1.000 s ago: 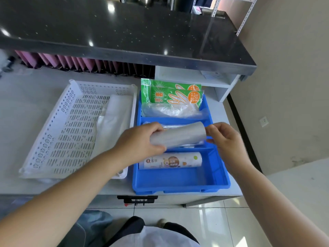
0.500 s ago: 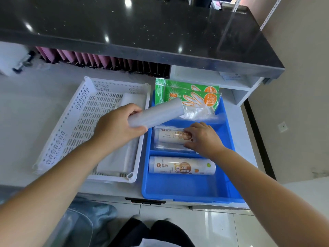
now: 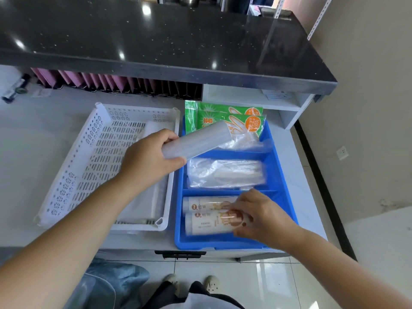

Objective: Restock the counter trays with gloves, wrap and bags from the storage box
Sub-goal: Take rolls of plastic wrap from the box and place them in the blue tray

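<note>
On the pale worktop (image 3: 26, 152) under a black stone ledge, the left hand (image 3: 147, 159) grips a plain translucent plastic roll (image 3: 198, 139). The right hand (image 3: 260, 215) closes on a printed roll of wrap (image 3: 211, 223) in the blue divided tray (image 3: 287, 197). Sorting rolls looks underway; next, seat both flat.

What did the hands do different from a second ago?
The right hand let go of the plain roll, took a printed roll out of the middle compartment and set it by the other printed roll in the near compartment of the blue tray. The left hand now holds the plain roll alone, carried leftwards. The glove packets and white basket stayed put.
</note>
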